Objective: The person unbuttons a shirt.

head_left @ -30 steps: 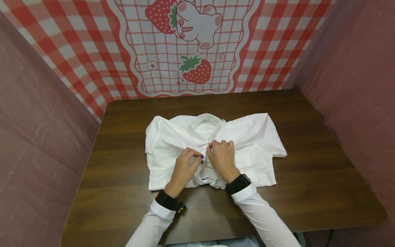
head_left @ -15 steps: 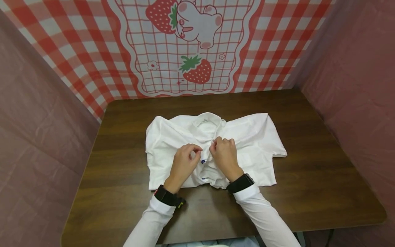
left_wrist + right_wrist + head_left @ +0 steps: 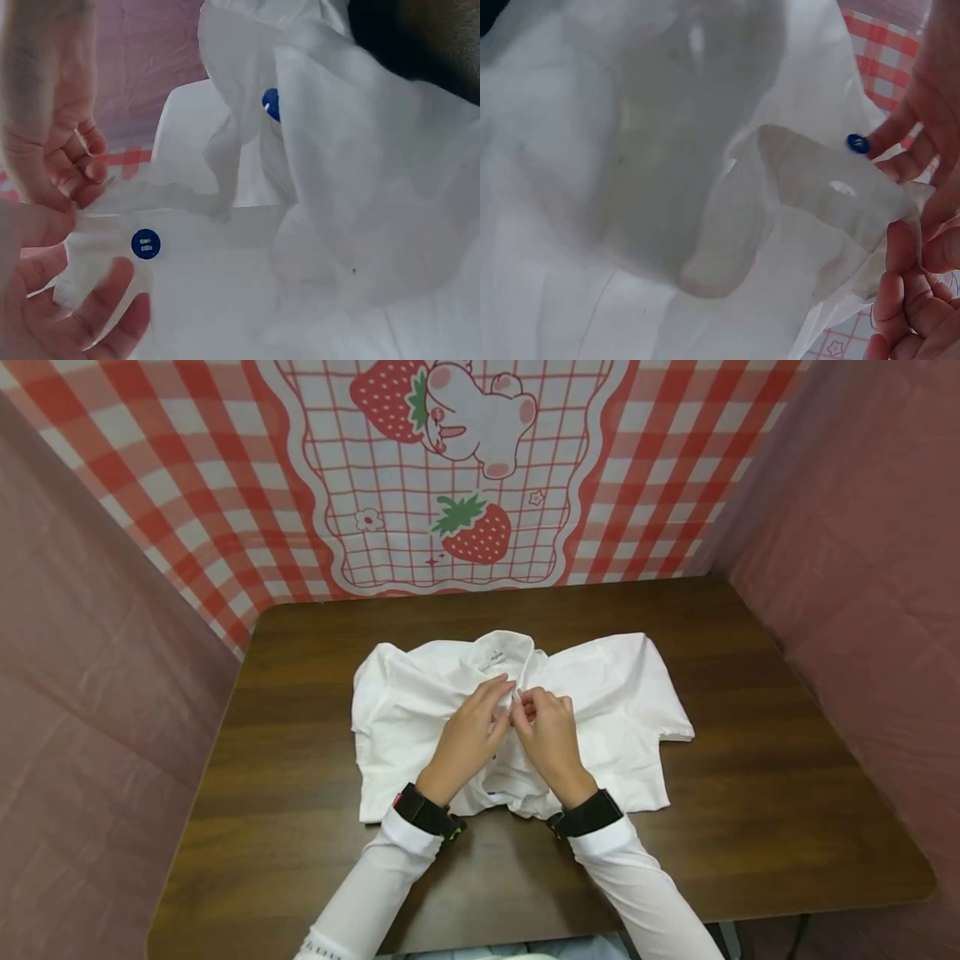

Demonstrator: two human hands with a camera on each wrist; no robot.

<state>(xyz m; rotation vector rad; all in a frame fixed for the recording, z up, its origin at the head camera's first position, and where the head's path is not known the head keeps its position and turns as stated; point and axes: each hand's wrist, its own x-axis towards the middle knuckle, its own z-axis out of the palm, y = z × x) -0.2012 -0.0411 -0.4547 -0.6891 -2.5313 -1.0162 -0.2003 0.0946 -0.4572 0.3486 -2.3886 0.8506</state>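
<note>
A white short-sleeved shirt (image 3: 611, 672) lies spread on the table, collar (image 3: 495, 647) toward the back. Both hands meet at its front opening, just below the collar. My left hand (image 3: 467, 739) pinches the front edge beside a blue button (image 3: 145, 244), which lies near its fingertips in the left wrist view. Thumb and fingers of my right hand (image 3: 551, 735) grip the other front edge, where a slit-like buttonhole (image 3: 843, 187) shows in the right wrist view. Another blue button (image 3: 271, 104) sits farther along the opening, partly behind a fold. The fingers cover part of the cloth edges.
The brown wooden table (image 3: 765, 760) extends around the shirt. Behind it hangs a red-and-white checked cloth (image 3: 660, 468) with strawberry prints. Pink curtains (image 3: 847, 568) flank both sides. Each wrist wears a black strap (image 3: 588, 814).
My left hand has moved up and right from the lower buttons toward the collar, meeting the right hand. The right hand has shifted slightly up the opening. The shirt body stays in place.
</note>
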